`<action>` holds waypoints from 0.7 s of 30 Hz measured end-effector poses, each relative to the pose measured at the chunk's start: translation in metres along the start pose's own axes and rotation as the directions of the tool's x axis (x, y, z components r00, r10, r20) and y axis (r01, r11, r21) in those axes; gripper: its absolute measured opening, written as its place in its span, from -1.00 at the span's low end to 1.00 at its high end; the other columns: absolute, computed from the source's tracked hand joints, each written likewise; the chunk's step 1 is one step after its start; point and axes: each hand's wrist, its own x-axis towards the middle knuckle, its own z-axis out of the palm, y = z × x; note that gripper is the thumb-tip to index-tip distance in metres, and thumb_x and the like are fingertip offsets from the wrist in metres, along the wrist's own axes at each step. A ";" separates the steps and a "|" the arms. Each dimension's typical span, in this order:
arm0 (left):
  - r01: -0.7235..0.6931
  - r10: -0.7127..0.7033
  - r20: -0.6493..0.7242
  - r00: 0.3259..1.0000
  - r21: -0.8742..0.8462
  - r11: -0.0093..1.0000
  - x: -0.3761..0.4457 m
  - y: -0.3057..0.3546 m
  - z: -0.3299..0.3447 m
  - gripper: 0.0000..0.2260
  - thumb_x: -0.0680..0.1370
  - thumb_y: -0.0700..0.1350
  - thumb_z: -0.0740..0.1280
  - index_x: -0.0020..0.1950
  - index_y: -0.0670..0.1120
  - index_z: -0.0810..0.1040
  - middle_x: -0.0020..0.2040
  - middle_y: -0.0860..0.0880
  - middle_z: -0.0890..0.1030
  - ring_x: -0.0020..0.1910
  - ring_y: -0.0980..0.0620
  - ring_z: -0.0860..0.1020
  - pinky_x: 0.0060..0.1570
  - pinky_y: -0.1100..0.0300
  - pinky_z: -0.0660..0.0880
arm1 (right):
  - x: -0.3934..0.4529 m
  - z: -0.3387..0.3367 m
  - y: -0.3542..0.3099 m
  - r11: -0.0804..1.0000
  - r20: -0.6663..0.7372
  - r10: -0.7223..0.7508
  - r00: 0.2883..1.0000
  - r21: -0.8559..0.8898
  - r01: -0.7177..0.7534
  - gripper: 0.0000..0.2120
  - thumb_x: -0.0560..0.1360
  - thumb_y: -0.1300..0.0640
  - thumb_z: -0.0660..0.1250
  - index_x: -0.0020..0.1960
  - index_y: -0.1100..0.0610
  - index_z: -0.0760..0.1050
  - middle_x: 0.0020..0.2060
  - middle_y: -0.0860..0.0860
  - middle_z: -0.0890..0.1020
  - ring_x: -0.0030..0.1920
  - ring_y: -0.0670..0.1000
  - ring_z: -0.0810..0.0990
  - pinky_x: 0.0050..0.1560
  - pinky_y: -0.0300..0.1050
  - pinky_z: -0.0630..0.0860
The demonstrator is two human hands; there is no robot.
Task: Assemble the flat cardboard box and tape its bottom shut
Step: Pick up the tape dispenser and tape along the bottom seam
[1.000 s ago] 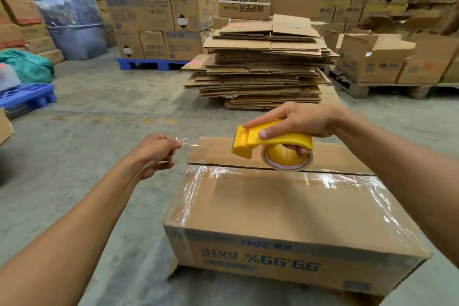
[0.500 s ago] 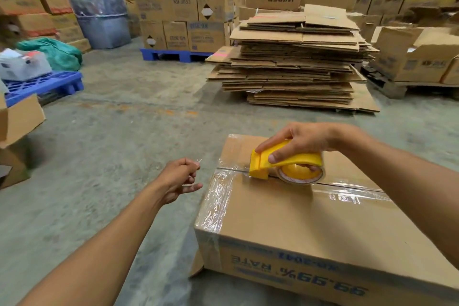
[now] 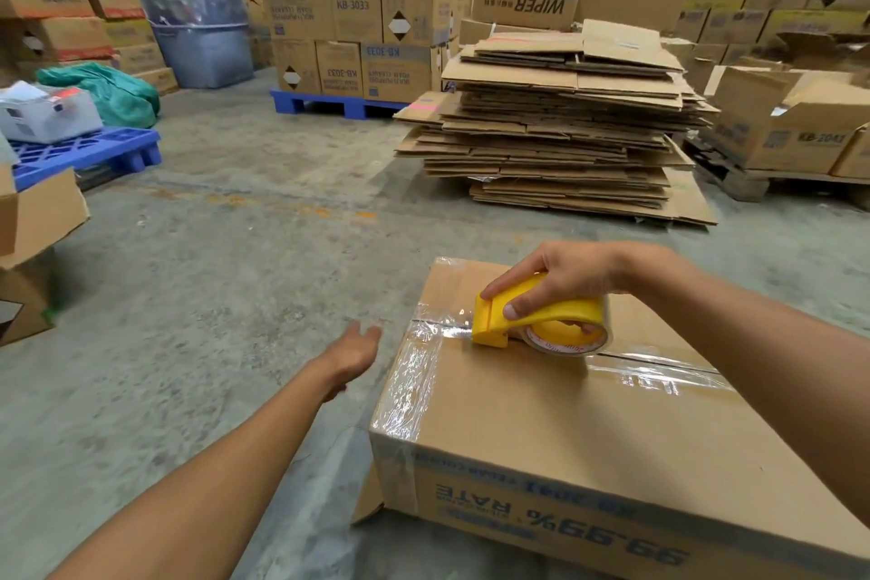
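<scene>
Flattened cardboard stack (image 3: pixel 565 127) behind; blue pallet (image 3: pixel 84 153) left, green bag (image 3: pixel 113 92).

Warehouse interior. Bare grey concrete floor (image 3: pixel 226 259) with faint orange marks. Centre rear: a tall pile of flattened cartons (image 3: pixel 565 127) lying on the floor. Behind it, walls of stacked printed boxes (image 3: pixel 358 14), one stack on a blue pallet (image 3: pixel 329 105). Left: a second blue pallet (image 3: pixel 89 153) carrying a grey container, a green bundle (image 3: pixel 113 92), and a large bin (image 3: pixel 202 21) apparently wrapped in clear film. Right: open cartons on a wooden pallet (image 3: pixel 753 181).
</scene>
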 end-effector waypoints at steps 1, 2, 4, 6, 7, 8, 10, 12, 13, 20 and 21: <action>-0.162 0.162 -0.124 0.979 0.012 0.987 -0.004 0.005 0.000 -0.45 0.65 0.14 0.02 0.61 0.00 -0.01 0.60 -0.06 0.14 0.51 -0.10 0.23 0.38 0.02 0.27 | 0.001 0.000 0.000 1.000 0.002 0.002 1.000 -0.004 -0.002 -0.62 0.38 -0.19 0.47 0.19 -0.37 0.56 0.21 -0.13 0.59 0.14 0.01 0.58 0.13 -0.06 0.58; -0.341 0.341 -0.198 0.919 0.036 0.940 -0.010 0.015 0.000 -0.47 0.67 0.09 0.03 0.61 0.00 0.01 0.61 0.00 0.10 0.56 -0.01 0.12 0.45 0.09 0.11 | 0.001 0.001 -0.002 1.000 0.009 0.002 1.000 -0.008 -0.002 -0.62 0.38 -0.19 0.47 0.19 -0.36 0.56 0.21 -0.12 0.58 0.14 0.02 0.58 0.14 -0.05 0.58; -0.605 0.620 -0.154 0.769 0.137 0.785 -0.028 0.042 0.003 -0.45 0.66 0.04 0.12 0.61 0.00 0.02 0.59 0.09 0.07 0.56 0.13 0.00 0.46 0.23 -0.04 | 0.003 0.001 -0.004 1.000 0.022 0.013 1.000 -0.019 -0.012 -0.62 0.40 -0.18 0.46 0.21 -0.34 0.56 0.21 -0.11 0.57 0.13 0.02 0.57 0.15 -0.05 0.57; -0.685 0.697 0.066 0.714 0.269 0.677 -0.041 0.061 0.016 -0.31 0.61 0.11 0.20 0.61 -0.02 -0.09 0.60 0.11 -0.07 0.57 0.15 -0.16 0.49 0.22 -0.14 | 0.004 0.000 -0.007 0.999 0.034 0.029 0.999 -0.031 -0.028 -0.61 0.40 -0.20 0.45 0.22 -0.34 0.56 0.21 -0.10 0.57 0.14 0.01 0.56 0.17 -0.06 0.55; -0.682 0.672 0.165 0.722 0.334 0.651 -0.045 0.065 0.024 -0.23 0.58 0.19 0.21 0.61 -0.04 -0.16 0.60 0.10 -0.14 0.56 0.12 -0.22 0.51 0.17 -0.16 | 0.004 -0.001 -0.008 0.999 0.040 0.036 0.999 -0.034 -0.035 -0.60 0.39 -0.21 0.45 0.22 -0.34 0.56 0.20 -0.11 0.57 0.13 0.00 0.56 0.15 -0.08 0.55; -0.662 0.630 0.231 0.742 0.401 0.633 -0.046 0.064 0.032 -0.15 0.55 0.27 0.21 0.60 -0.05 -0.22 0.59 0.07 -0.20 0.56 0.09 -0.24 0.53 0.11 -0.16 | 0.004 -0.002 -0.009 0.998 0.046 0.046 0.998 -0.035 -0.044 -0.59 0.38 -0.22 0.46 0.22 -0.34 0.56 0.19 -0.11 0.58 0.12 -0.02 0.56 0.13 -0.11 0.54; -0.624 0.586 0.270 0.764 0.539 0.565 -0.046 0.058 0.045 -0.06 0.48 0.40 0.14 0.59 -0.09 -0.24 0.61 -0.01 -0.21 0.57 0.05 -0.22 0.55 0.06 -0.13 | 0.006 -0.002 -0.011 0.997 0.063 0.071 0.995 -0.031 -0.069 -0.57 0.36 -0.24 0.47 0.22 -0.34 0.55 0.17 -0.13 0.57 0.08 -0.04 0.56 0.06 -0.14 0.53; -0.596 0.593 0.254 0.764 0.630 0.498 -0.046 0.052 0.051 -0.03 0.43 0.47 0.06 0.60 -0.10 -0.20 0.62 -0.04 -0.16 0.58 0.06 -0.19 0.55 0.07 -0.13 | 0.006 -0.003 -0.013 0.996 0.082 0.094 0.992 -0.018 -0.092 -0.56 0.35 -0.24 0.48 0.23 -0.33 0.56 0.13 -0.15 0.57 0.04 -0.05 0.56 -0.02 -0.16 0.53; -0.591 0.598 0.250 0.761 0.647 0.482 -0.045 0.050 0.051 -0.03 0.42 0.49 0.02 0.60 -0.09 -0.19 0.62 -0.04 -0.15 0.58 0.07 -0.18 0.55 0.08 -0.12 | 0.006 -0.003 -0.013 0.995 0.092 0.102 0.990 -0.008 -0.102 -0.55 0.35 -0.23 0.48 0.23 -0.32 0.56 0.12 -0.15 0.58 0.02 -0.05 0.57 -0.07 -0.16 0.55; -0.566 0.585 0.256 0.770 0.697 0.440 -0.042 0.046 0.052 -0.05 0.41 0.52 -0.03 0.60 -0.03 -0.19 0.62 0.02 -0.17 0.57 0.11 -0.18 0.54 0.08 -0.13 | -0.010 -0.010 -0.002 0.993 0.158 0.117 0.981 0.005 -0.120 -0.53 0.43 -0.11 0.47 0.32 -0.26 0.51 0.03 -0.17 0.55 -0.24 -0.09 0.59 -0.48 -0.34 0.53; -0.561 0.579 0.258 0.773 0.704 0.435 -0.042 0.046 0.052 -0.04 0.41 0.53 -0.04 0.60 -0.03 -0.18 0.62 0.02 -0.17 0.57 0.12 -0.18 0.54 0.09 -0.14 | -0.019 -0.013 0.007 0.990 0.163 0.138 0.977 -0.010 -0.138 -0.53 0.43 -0.08 0.47 0.33 -0.25 0.51 0.00 -0.18 0.55 -0.32 -0.12 0.62 -0.51 -0.36 0.51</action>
